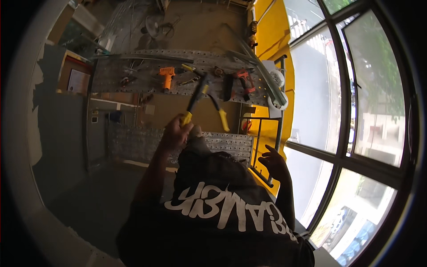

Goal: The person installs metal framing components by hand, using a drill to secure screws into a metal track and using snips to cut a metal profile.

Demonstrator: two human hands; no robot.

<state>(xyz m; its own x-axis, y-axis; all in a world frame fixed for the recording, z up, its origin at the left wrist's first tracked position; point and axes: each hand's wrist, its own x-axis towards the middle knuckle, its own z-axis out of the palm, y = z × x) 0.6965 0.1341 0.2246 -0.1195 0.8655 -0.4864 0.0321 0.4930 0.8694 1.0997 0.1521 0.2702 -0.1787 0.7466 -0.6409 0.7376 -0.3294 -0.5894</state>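
Note:
My left hand (177, 133) grips one yellow-tipped handle of a long black two-handled tool (195, 99), whose other handle (222, 118) swings out to the right, free of my hands. The tool's head reaches over a perforated metal platform (111, 75). On that platform lie an orange drill (167, 78), a red-and-black drill (247, 82) and smaller tools (218, 72). Low at the right, my right hand (272, 160) hangs with fingers apart and holding nothing, beside a dark metal rail (278, 140).
A lower perforated plank (133, 142) crosses beneath me. Long metal profiles (262, 75) lie at the right end of the upper platform, by white rolls (276, 79). A yellow panel (267, 26) runs along large framed windows (318, 98) on the right.

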